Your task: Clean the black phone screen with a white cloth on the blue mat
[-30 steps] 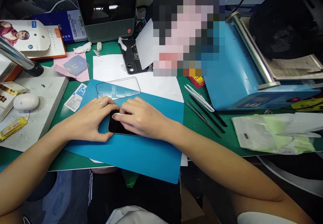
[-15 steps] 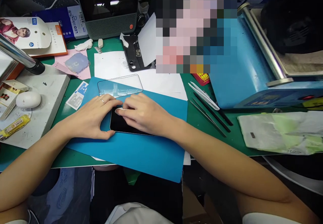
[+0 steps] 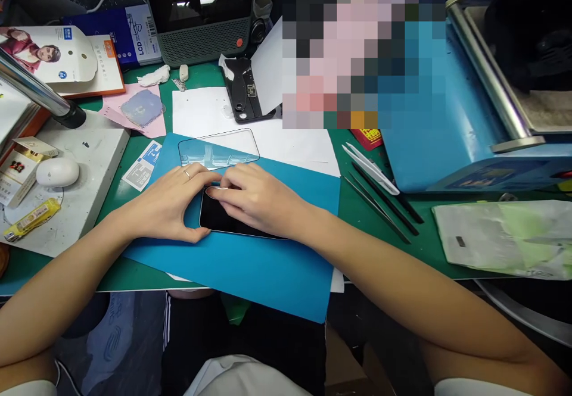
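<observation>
A black phone [image 3: 218, 217] lies screen up on a blue mat [image 3: 250, 265]. My left hand [image 3: 172, 205] cups the phone's left end, thumb at the near corner and fingers at the far corner, a ring on one finger. My right hand [image 3: 257, 199] lies over the screen with its fingers pressed together on a small white wipe [image 3: 217, 190] at the phone's far left corner. A clear glass screen protector [image 3: 218, 149] rests on the mat just beyond both hands.
Black and white tweezers [image 3: 379, 190] lie right of the mat. A blue roller machine [image 3: 469, 116] stands at the right, a plastic bag [image 3: 504, 238] in front of it. A dismantled phone [image 3: 243, 92], white paper [image 3: 201, 113], packaging boxes [image 3: 67, 56] and a white slab [image 3: 75, 175] fill the back and left.
The view has shifted slightly, moving everything a little right in the picture. My right fingers with the wipe have edged toward the phone's far left corner. My left hand stays in place.
</observation>
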{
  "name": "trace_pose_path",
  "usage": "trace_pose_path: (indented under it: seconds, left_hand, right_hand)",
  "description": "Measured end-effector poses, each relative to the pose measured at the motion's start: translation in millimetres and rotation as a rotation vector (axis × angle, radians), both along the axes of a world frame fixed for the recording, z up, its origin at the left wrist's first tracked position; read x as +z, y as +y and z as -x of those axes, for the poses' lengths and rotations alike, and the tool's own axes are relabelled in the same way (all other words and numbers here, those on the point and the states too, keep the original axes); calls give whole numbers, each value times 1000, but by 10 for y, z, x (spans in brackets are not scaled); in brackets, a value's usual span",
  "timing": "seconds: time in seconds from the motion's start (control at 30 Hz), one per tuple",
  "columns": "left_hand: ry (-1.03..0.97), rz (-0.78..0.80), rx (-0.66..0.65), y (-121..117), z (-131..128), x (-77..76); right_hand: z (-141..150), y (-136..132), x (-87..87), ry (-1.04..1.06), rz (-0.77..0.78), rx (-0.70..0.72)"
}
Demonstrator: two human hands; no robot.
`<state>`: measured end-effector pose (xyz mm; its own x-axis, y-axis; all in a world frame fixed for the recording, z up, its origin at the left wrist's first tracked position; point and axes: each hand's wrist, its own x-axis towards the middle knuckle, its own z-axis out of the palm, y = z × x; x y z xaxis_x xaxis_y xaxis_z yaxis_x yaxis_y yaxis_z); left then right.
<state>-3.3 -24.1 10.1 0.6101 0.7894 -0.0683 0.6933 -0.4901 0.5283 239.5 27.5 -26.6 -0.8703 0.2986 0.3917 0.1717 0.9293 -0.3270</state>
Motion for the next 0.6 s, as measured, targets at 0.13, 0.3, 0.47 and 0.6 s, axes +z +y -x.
trace_pose_path:
  seconds: [0.13, 0.3, 0.47, 0.6]
  left_hand:
    - [-23, 30, 36, 12, 7, -10]
    - [-2, 70, 43, 15, 21, -7]
    - [4, 63, 34, 32, 11, -3]
    - [25, 77, 48, 48, 14, 4]
  right_hand:
    - [-23, 59, 15, -14, 1, 13]
    - [-261, 160, 86, -50, 12, 17]
    - [-553, 184, 115, -121, -52, -6]
    - [-793, 118, 114, -119, -79, -36]
